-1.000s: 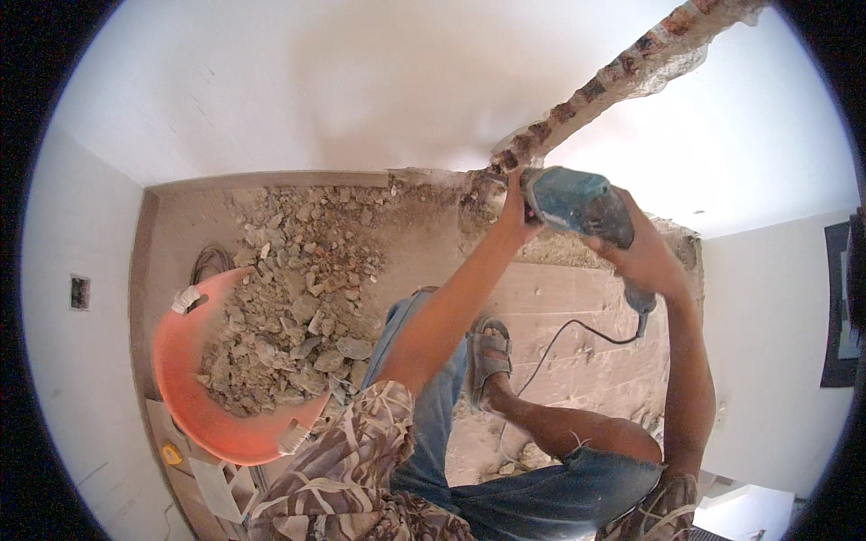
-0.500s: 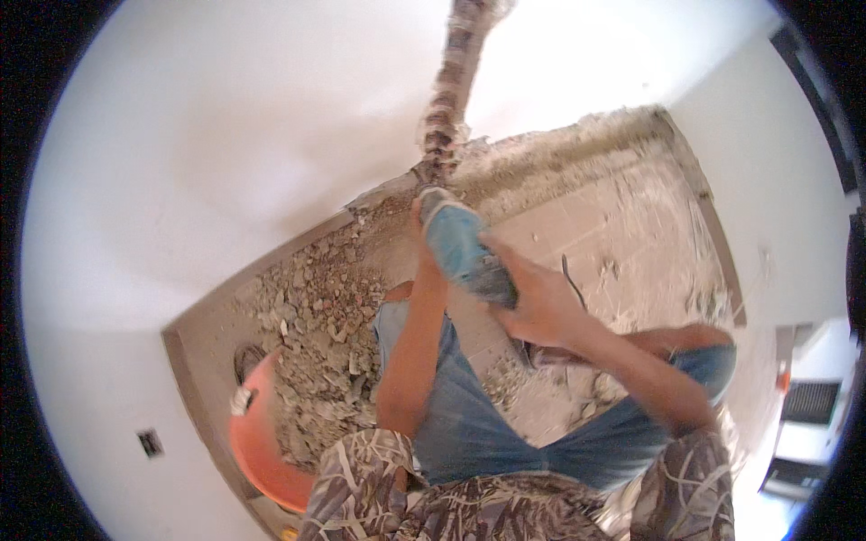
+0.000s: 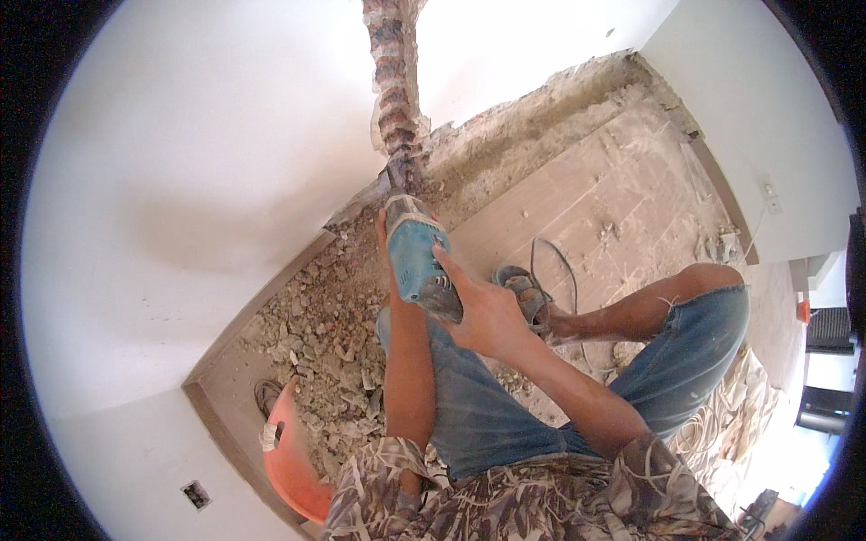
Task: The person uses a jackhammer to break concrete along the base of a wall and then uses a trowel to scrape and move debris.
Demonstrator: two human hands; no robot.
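Observation:
A teal and black rotary hammer [image 3: 418, 257] points up and away toward the foot of the wall. Its front end is at the lower end of a rough vertical groove [image 3: 394, 99] cut into the white wall, where red brick shows. My right hand [image 3: 489, 317] is closed around the dark rear handle. Along the left side of the tool's front part, my left hand [image 3: 384, 252] is wrapped, its fingers mostly hidden behind the body. The bit's tip is hard to make out against the broken masonry.
Broken rubble [image 3: 329, 338] is heaped left of my legs, beside an orange tub [image 3: 290, 464]. A chipped strip [image 3: 541, 113] runs along the wall base to the right. A black cable [image 3: 570, 266] loops near my sandalled foot [image 3: 523, 288]. A wall box [image 3: 195, 494] sits at lower left.
The view has shifted, so the groove and hammer appear further left. Both hands still grip the hammer at the groove's base. My sandalled foot and the cable now show more fully.

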